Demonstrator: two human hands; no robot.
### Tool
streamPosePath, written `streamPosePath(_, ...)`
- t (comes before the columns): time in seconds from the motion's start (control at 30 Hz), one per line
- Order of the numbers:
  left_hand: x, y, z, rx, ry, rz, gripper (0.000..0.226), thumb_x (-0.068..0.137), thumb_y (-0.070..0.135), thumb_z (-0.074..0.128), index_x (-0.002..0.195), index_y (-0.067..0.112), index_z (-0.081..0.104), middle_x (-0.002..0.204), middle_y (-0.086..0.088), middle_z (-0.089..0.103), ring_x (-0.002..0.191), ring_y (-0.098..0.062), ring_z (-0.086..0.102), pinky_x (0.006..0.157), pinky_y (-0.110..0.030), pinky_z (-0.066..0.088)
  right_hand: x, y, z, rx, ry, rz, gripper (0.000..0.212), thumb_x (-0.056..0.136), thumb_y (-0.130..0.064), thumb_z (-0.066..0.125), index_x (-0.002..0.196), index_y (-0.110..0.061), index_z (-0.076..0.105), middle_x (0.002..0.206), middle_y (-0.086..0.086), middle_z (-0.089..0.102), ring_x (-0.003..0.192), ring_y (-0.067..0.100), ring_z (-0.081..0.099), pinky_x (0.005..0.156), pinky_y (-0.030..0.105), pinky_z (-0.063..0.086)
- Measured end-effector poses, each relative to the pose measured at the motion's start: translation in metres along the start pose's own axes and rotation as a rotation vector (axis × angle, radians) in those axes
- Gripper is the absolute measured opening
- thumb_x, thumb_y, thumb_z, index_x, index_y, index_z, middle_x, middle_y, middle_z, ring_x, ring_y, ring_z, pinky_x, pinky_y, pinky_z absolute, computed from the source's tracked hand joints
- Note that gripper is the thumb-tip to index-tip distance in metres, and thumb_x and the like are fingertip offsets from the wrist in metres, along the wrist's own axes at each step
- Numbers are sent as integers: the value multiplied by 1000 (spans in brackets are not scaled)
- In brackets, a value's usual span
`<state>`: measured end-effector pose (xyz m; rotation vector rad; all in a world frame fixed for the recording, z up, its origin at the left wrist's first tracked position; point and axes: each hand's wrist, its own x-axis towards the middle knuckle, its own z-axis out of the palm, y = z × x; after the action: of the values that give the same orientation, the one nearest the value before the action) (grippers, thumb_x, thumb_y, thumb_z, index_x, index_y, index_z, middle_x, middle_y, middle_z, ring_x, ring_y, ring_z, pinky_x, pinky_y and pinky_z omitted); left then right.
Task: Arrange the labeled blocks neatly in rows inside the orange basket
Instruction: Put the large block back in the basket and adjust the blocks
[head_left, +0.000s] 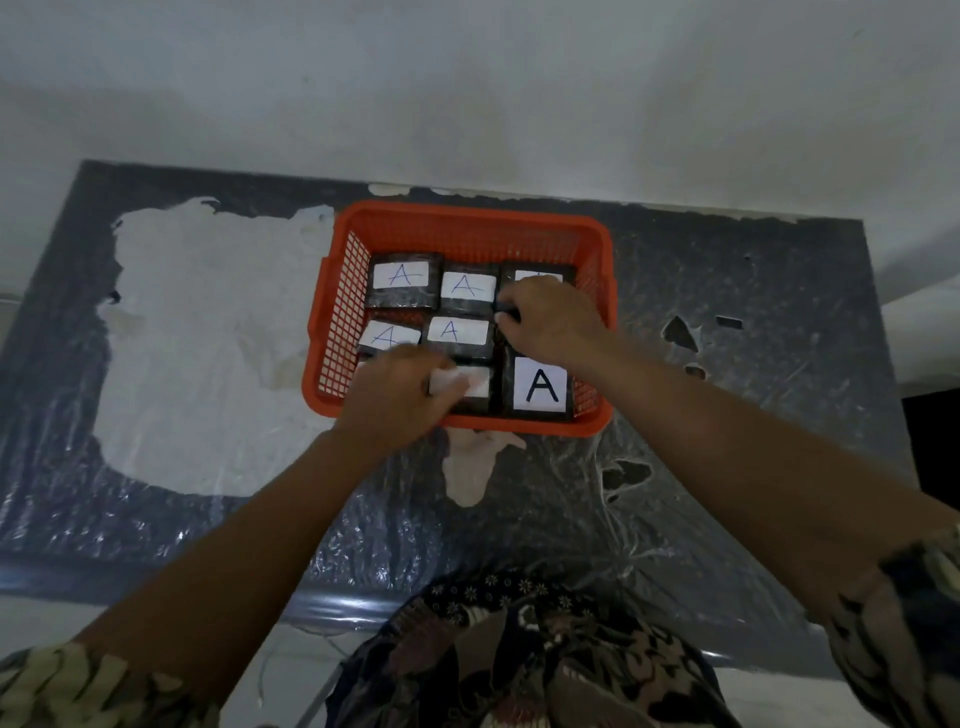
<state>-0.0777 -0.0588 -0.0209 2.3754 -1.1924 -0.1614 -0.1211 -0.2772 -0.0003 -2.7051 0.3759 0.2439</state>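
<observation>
An orange basket (470, 215) stands on the table, holding several black blocks with white "A" labels laid in rows. The back-left block (402, 280) and the front-right block (540, 387) show their labels fully. My left hand (400, 397) reaches over the front rim and is blurred; its fingers lie on the front-middle block (475, 387), and I cannot tell whether they grip it. My right hand (550, 317) is inside the basket on the right, fingers curled around the edge of a block (540, 275) in the right column, which it mostly hides.
The table (727, 312) is dark, covered with crinkled clear plastic, with large white patches (208, 338) on the left and a small one just in front of the basket. A pale wall runs behind it. My patterned clothing fills the bottom of the view.
</observation>
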Motion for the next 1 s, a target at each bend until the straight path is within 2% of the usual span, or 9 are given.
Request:
streamPosePath(0.07,9,-16,-10,57,188,-75,43,94,53,44,101,17,66,99,-3,69,89,-15,60,80,-27,47,5,-12,5,41,12,-56,20,96,-33,53,97,-18,66,96,2,67,93,24,64,75,37,52)
streamPosePath(0.13,18,-35,-19,140,305,-142,33,96,42,47,107,15,63,109,-7,66,101,-20,57,86,-30,42,9,-25,13,84,-13,-96,22,97,-35,55,106,-19,66,105,3,67,101,25,62,78,37,50)
streamPosePath(0.2,24,-55,-24,192,336,-202,33,96,37,48,118,13,57,123,-9,59,115,-24,51,96,-35,39,15,-38,22,118,-21,-131,34,96,-36,57,124,-17,64,121,5,66,114,24,58,88,38,49)
streamPosePath(0.33,30,-86,-27,131,274,-460,52,99,40,40,142,11,33,147,-14,36,134,-30,35,106,-47,35,31,-64,42,105,-10,-163,37,92,-41,62,124,-21,65,122,7,65,116,25,54,93,39,44)
streamPosePath(0.43,31,-97,-21,-62,220,-576,60,100,43,34,149,12,19,144,-14,43,126,-30,47,100,-45,41,46,-78,55,70,-53,-142,42,89,-44,65,126,-23,64,125,6,64,118,25,52,97,42,40)
streamPosePath(0.57,30,-103,-15,-141,252,-499,46,101,43,33,137,16,41,120,-8,63,98,-24,64,81,-27,46,62,-87,67,-44,-112,-127,46,84,-50,68,123,-26,66,125,1,63,122,24,49,98,44,34)
streamPosePath(0.7,31,-105,-11,-133,256,-521,41,101,43,34,126,14,48,112,-7,66,89,-18,64,75,-23,46,69,-90,71,-141,-119,-160,45,84,-48,67,123,-25,64,123,3,64,120,24,49,96,43,33)
streamPosePath(0.83,32,-104,-12,-130,252,-520,40,101,42,34,124,13,49,111,-7,66,85,-14,62,73,-21,45,66,-88,74,-181,-90,-215,50,88,-39,63,134,-19,56,136,5,57,132,24,40,103,45,32)
streamPosePath(1.0,30,-100,-13,-134,259,-514,39,101,42,34,124,13,49,111,-6,65,84,-10,58,73,-20,44,44,-76,65,4,73,-251,46,90,-28,63,133,-12,58,130,7,54,124,25,48,97,44,43)
